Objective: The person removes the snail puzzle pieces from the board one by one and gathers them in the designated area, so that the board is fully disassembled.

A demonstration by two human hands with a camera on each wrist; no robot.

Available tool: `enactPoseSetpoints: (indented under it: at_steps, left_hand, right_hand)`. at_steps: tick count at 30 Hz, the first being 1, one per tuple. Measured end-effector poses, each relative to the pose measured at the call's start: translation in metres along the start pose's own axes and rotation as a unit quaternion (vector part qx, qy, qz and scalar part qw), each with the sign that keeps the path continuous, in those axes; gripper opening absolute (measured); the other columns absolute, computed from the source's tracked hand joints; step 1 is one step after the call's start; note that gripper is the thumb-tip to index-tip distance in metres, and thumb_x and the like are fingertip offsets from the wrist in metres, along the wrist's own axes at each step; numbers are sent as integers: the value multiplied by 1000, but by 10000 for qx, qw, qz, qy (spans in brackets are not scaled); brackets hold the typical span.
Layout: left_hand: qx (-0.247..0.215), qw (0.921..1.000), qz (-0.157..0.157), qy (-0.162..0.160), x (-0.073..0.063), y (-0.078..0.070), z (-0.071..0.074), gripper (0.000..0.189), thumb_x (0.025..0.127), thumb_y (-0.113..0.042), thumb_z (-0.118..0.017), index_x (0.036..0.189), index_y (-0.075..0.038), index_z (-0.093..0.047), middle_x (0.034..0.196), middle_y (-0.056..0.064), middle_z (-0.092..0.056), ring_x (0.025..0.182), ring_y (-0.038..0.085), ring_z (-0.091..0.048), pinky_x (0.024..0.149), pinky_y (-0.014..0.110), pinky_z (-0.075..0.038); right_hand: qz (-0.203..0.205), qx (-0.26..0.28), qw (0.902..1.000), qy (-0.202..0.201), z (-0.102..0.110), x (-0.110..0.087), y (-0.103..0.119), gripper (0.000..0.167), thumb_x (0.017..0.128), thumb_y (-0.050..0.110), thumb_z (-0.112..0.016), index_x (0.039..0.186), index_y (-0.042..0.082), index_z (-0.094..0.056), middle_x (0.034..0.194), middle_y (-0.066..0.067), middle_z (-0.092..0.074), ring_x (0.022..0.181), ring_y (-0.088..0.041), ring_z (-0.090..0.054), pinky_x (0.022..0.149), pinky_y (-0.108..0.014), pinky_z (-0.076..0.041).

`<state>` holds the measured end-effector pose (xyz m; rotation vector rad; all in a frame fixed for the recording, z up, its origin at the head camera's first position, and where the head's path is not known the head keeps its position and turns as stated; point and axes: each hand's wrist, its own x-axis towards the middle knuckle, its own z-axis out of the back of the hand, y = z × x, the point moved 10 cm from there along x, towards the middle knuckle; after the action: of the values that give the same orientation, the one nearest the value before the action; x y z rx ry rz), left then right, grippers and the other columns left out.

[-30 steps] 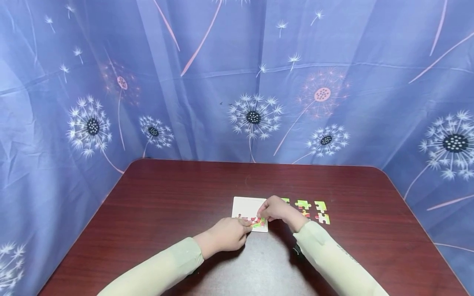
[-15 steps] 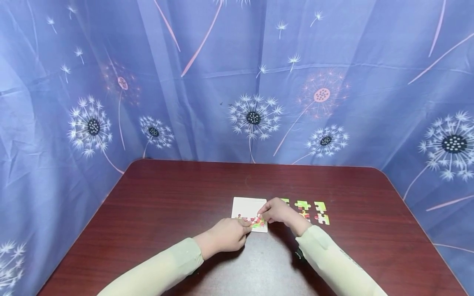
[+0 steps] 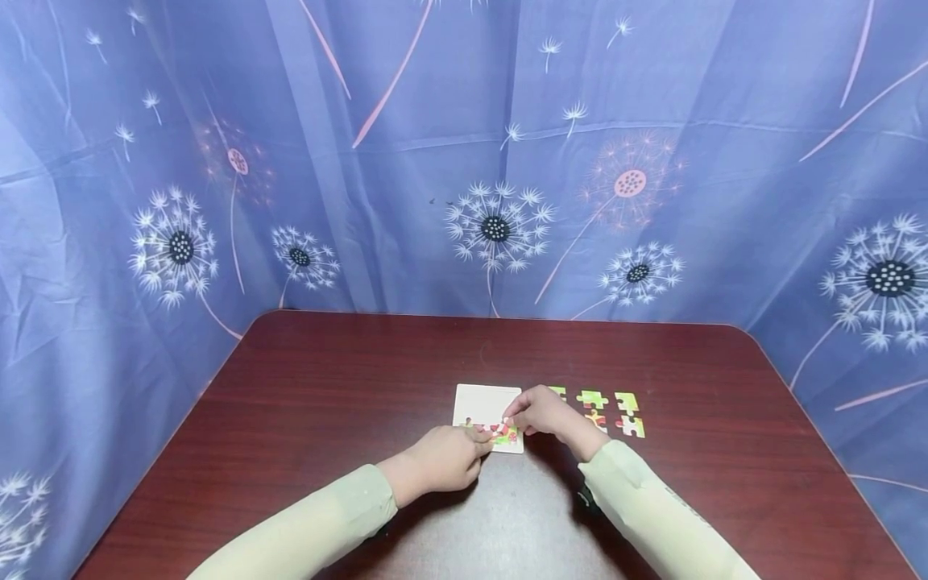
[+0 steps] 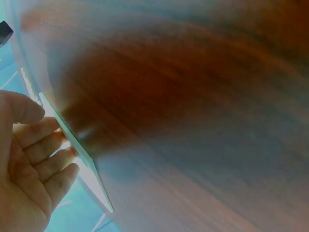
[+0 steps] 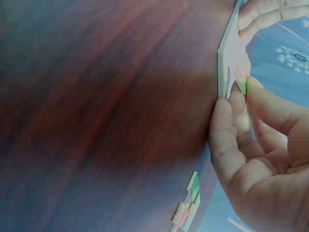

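Note:
A white square puzzle board [image 3: 487, 400] lies on the table, its near part covered with red and green picture pieces [image 3: 507, 437]. My left hand [image 3: 444, 459] rests its fingers on the board's near-left part; in the left wrist view its fingers are slightly bent at the board's edge [image 4: 77, 145]. At the board's right side, my right hand [image 3: 545, 412] pinches a puzzle piece [image 5: 243, 86] between thumb and fingers, one edge of it green. The piece is tilted up from the board in the right wrist view. The fingers hide most of it.
Several loose puzzle pieces lie right of the board in two rows, among them a green one [image 3: 593, 399] and a whitish-red one [image 3: 632, 426]. My right hand partly covers those nearest. A blue dandelion-print curtain [image 3: 406, 242] hangs behind the dark red table [image 3: 348, 370].
Both hands stay almost where they were. My right hand has shifted very slightly at the board's right side, still pinching the piece.

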<state>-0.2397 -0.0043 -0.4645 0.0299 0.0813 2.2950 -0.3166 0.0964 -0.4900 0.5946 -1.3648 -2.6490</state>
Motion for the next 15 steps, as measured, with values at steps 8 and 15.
enactPoseSetpoints:
  at_steps: [8, 15]
  left_hand:
    - [-6, 10000, -12, 2, -1, 0, 2, 36, 95, -19, -59, 128, -14, -73, 134, -2, -71, 128, 11, -66, 102, 27, -57]
    - [-82, 10000, 32, 15, -1, 0, 0, 37, 95, -19, -59, 129, -15, -73, 135, -2, -71, 128, 11, -66, 101, 28, -57]
  right_hand:
    - [40, 57, 10000, 39, 0, 0, 1, 11, 88, 0, -73, 96, -7, -77, 74, -3, -71, 64, -8, -57, 61, -24, -56]
    - [-5, 136, 9999, 61, 2, -1, 2, 11, 89, 0, -72, 96, -7, -76, 73, 0, -70, 65, -8, -58, 63, -26, -58]
